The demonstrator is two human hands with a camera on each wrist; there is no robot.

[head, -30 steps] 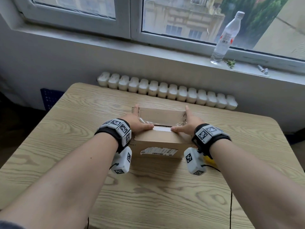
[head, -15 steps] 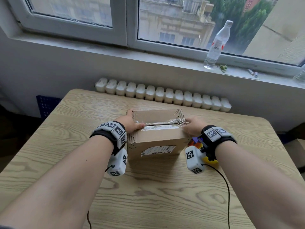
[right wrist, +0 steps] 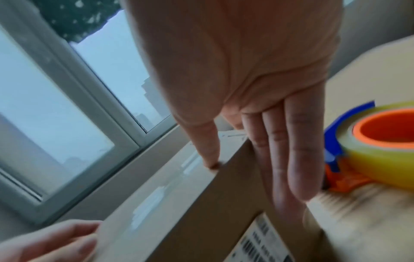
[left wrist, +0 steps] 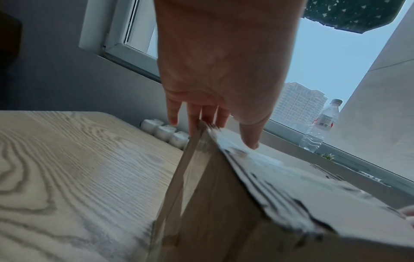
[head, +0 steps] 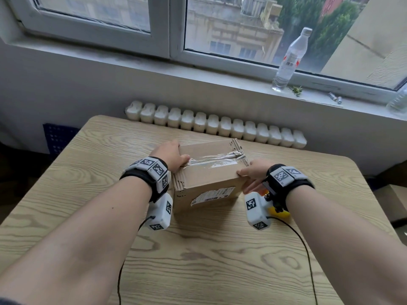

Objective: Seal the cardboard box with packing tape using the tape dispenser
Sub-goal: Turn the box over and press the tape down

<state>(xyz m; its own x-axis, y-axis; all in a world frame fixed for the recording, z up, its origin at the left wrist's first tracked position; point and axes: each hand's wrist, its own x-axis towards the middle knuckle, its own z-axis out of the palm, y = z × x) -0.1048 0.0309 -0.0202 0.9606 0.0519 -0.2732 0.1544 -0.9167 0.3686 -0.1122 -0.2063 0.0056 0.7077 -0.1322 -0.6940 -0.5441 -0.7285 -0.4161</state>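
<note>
Both hands bracket the cardboard box [head: 209,172] at the middle of the wooden surface [head: 66,183]: my left hand [head: 169,158] lies against its left end with fingers straight and the thumb laid over the top edge, holding nothing, and my right hand [head: 253,176] presses flat against the right end, fingers [right wrist: 298,159] extended down the side and the thumb on the top edge. Neither hand is curled round anything. Old clear tape [head: 211,159], wrinkled and shiny, runs along the closed top seam, and a shipping label [head: 212,195] faces me on the near side. On the surface just right of the box, behind my right hand, sits the tape dispenser [right wrist: 380,147], blue and orange, loaded with a clear roll. A plastic bottle [head: 290,60] stands on the windowsill [head: 154,71] beyond.
</note>
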